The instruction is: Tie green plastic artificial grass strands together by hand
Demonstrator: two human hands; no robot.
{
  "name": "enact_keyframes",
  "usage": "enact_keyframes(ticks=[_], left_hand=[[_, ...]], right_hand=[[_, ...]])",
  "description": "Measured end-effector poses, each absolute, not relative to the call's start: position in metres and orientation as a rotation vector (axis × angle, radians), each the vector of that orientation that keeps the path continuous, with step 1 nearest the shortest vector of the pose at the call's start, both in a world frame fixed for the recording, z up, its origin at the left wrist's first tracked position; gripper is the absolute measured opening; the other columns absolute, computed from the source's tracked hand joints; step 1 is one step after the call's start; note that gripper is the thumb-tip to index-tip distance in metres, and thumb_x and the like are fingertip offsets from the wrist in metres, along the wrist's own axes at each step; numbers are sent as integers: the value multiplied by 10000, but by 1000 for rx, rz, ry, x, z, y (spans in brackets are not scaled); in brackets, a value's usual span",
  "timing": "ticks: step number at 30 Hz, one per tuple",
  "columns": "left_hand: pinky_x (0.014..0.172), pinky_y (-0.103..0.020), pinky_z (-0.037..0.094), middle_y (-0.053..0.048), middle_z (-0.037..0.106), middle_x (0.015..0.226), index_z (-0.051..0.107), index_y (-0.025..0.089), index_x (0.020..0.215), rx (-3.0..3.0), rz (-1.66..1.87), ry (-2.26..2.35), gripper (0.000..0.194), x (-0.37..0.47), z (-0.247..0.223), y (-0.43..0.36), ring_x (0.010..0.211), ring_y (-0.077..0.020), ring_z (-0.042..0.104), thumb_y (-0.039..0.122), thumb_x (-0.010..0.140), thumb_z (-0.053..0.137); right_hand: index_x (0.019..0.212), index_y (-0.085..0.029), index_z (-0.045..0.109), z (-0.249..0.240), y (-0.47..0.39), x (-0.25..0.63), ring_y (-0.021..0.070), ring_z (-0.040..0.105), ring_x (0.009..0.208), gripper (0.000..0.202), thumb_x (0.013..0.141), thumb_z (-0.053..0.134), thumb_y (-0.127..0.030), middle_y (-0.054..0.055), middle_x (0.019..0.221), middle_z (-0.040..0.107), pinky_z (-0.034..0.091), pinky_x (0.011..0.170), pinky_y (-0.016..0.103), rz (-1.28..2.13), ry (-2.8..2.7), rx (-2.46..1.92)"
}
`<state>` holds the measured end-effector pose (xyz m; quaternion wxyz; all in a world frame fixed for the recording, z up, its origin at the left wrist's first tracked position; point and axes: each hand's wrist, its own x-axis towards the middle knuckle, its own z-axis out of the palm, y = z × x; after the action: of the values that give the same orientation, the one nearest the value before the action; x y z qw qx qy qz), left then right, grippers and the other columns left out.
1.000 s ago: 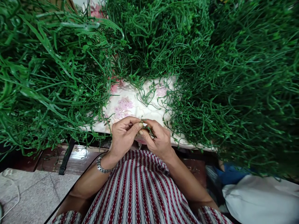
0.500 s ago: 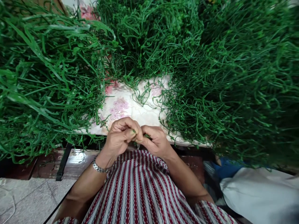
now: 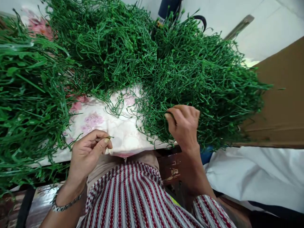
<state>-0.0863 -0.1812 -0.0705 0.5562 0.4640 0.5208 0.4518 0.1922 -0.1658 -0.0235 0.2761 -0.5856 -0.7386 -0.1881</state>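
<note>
My left hand [image 3: 89, 152] is in front of the white flowered cloth, its thumb and forefinger pinched on a thin green plastic-looking stem [image 3: 111, 137], whose short end pokes out to the right. My right hand [image 3: 184, 125] is at the near edge of the right-hand pile of green stems [image 3: 209, 72]. Its fingers are curled against the thumb, and whatever lies between them is hidden. These stems are thin and curly with small bud-like tips. A few loose stems [image 3: 116, 107] lie on the flowered cloth [image 3: 121, 129].
Broader, flatter green strands [image 3: 26, 95] are heaped on the left. Another stem pile [image 3: 106, 47] stands at the back, with a dark blue cylinder [image 3: 169, 9] behind. A brown cardboard panel [image 3: 280, 98] borders the right, above a white cloth or bag [image 3: 256, 177].
My hands were together at the table's front edge and are now apart. The right hand has moved right and forward to the pile; the left holds a stem. The view has shifted right.
</note>
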Motion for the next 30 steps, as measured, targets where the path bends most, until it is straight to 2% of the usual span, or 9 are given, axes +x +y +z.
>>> enact_keyframes(ticks=[4,8,11,14,20,23,26,28,30], left_hand=[[446,-189,363,6,624,608,622,171,795,1175,1000,1212,102,-82,-75,-183,481,-84,461,256,741,642],[480,-201,387,1,644,667,632,169,811,1243,1043,1225,87,-79,-72,-185,514,-92,494,236,756,622],[625,-237,459,-21,659,791,645,175,796,1393,1143,1225,58,-76,-63,-184,686,-128,581,187,766,596],[787,-298,474,-46,632,901,652,181,769,1647,1266,1174,95,-70,-55,-184,888,-168,587,129,766,572],[901,-395,461,-60,578,1068,672,232,821,1964,1275,1155,180,-52,-38,-192,1044,-209,528,124,777,534],[908,-394,448,-43,605,1043,680,249,752,2073,1204,1203,216,-52,-29,-196,1018,-199,535,145,797,496],[938,-388,431,-58,583,1109,646,241,987,2170,1147,1262,240,-65,-19,-202,1036,-187,523,200,834,465],[1005,-422,374,-82,557,1155,530,204,1192,2308,1036,1318,354,-78,-15,-207,1082,-203,493,248,847,466],[1056,-446,305,-87,564,1124,451,174,1261,2468,824,1376,421,-90,-12,-212,1091,-217,475,228,843,464]], right_hand=[[981,-218,595,-29,-164,205,224,531,979,213,853,525,-372,65,1016,621,344,886,409,-350,-2141,-1664],[966,-222,622,-9,-172,211,227,557,975,180,844,543,-328,70,1019,638,384,870,401,-358,-2126,-1596],[866,-214,658,4,-180,209,199,597,862,106,814,565,-202,55,893,670,444,802,362,-479,-1952,-1506],[813,-219,666,0,-189,186,159,596,744,163,762,574,-94,20,797,659,479,718,320,-472,-1713,-1373],[1110,-187,552,-45,-195,102,168,630,865,312,798,543,-181,59,1012,657,519,722,270,761,-2105,-1017],[892,-200,582,-60,-188,77,141,626,696,158,820,448,-157,14,798,660,501,591,230,936,-1924,-824],[744,-210,567,-57,-182,72,123,563,555,139,806,464,-140,-18,624,591,448,505,224,853,-1904,-822],[758,-216,589,-47,-182,78,126,541,548,134,804,489,-139,-12,615,574,431,504,242,828,-1917,-861],[769,-229,604,-37,-185,90,136,526,549,130,823,496,-184,-5,607,551,421,503,266,875,-1851,-873]])
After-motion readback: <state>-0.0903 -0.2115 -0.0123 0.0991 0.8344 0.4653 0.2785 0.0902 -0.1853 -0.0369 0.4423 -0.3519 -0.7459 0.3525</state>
